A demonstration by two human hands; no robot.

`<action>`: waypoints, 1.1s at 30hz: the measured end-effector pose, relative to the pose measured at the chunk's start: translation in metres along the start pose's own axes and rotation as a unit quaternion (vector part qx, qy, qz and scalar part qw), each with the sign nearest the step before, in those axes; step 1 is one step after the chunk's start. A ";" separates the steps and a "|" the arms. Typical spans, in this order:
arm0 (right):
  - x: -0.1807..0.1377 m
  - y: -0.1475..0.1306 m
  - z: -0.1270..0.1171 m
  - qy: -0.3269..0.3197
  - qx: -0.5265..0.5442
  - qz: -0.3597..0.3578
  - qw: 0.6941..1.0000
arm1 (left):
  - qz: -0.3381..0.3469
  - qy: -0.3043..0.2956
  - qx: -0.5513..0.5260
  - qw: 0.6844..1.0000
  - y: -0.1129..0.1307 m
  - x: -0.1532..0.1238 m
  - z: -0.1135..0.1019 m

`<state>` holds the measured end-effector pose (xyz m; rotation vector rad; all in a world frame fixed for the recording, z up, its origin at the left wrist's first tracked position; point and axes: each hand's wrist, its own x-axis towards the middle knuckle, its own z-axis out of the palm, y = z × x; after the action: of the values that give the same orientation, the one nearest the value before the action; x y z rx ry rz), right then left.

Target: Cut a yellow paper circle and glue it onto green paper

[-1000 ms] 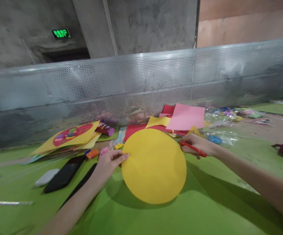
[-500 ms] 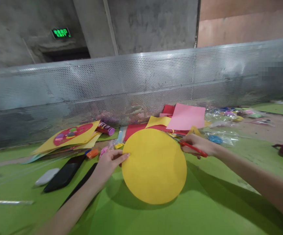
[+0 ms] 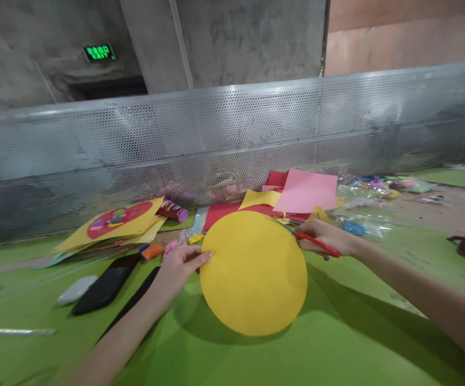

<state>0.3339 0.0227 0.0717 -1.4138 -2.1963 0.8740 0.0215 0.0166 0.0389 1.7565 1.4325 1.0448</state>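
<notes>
A large yellow paper circle (image 3: 253, 272) is held up over the green table (image 3: 337, 343). My left hand (image 3: 181, 266) pinches its left edge. My right hand (image 3: 324, 237) grips red-handled scissors (image 3: 315, 243) at the circle's upper right edge, with the blades against the paper there. Behind the circle lie loose sheets of coloured paper: a pink sheet (image 3: 307, 192), red sheets (image 3: 221, 212) and a yellow piece (image 3: 260, 199).
A yellow sheet bearing a red disc (image 3: 114, 221) lies at the left. A glue stick (image 3: 173, 211), two black phones (image 3: 104, 284), a white eraser (image 3: 75, 290) and small coloured bits are nearby. Plastic bags (image 3: 367, 206) lie at the right, and a perforated metal panel (image 3: 232, 145) borders the table's back.
</notes>
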 end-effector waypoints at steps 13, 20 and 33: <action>0.001 0.001 0.001 0.003 -0.009 -0.012 1.000 | -0.013 -0.007 -0.011 1.000 -0.001 0.001 0.001; 0.001 0.000 0.001 0.006 -0.015 -0.012 1.000 | -0.007 -0.011 -0.014 1.000 -0.001 0.002 0.000; 0.001 0.002 0.001 0.009 -0.023 -0.022 0.999 | -0.003 -0.006 0.001 1.000 0.000 0.001 -0.001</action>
<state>0.3344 0.0245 0.0694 -1.3830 -2.2390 0.7979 0.0210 0.0179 0.0400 1.7568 1.4300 1.0286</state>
